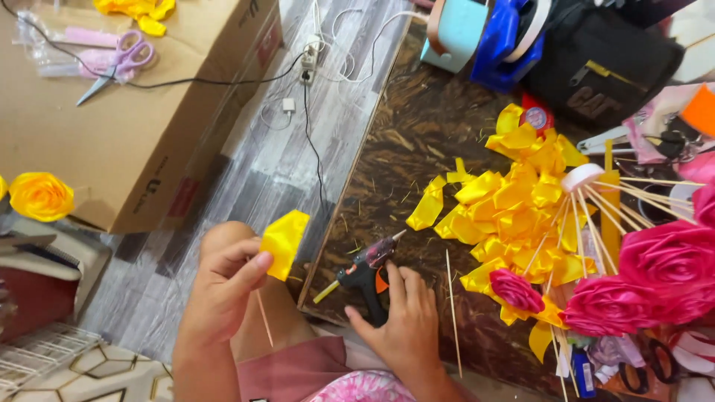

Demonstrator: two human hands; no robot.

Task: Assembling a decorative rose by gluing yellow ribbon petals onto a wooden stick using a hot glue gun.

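Note:
My left hand (223, 286) pinches a folded yellow ribbon petal (284, 242) together with a thin wooden skewer (264, 318) that points down past my knee. On the dark wooden table (406, 141), my right hand (402, 324) wraps around the handle of a black glue gun (365, 272), which lies with its nozzle toward the upper right. A pile of folded yellow ribbon petals (514, 205) lies just right of the gun. Another loose skewer (453, 313) rests beside my right hand.
Pink ribbon roses (659, 279) and a fan of skewers (596, 216) lie at the table's right. A cardboard box (126, 134) on the floor carries pink scissors (119, 63). A finished yellow rose (41, 195) sits at far left. Cables (309, 97), tape rolls and a black bag (596, 67) lie farther back.

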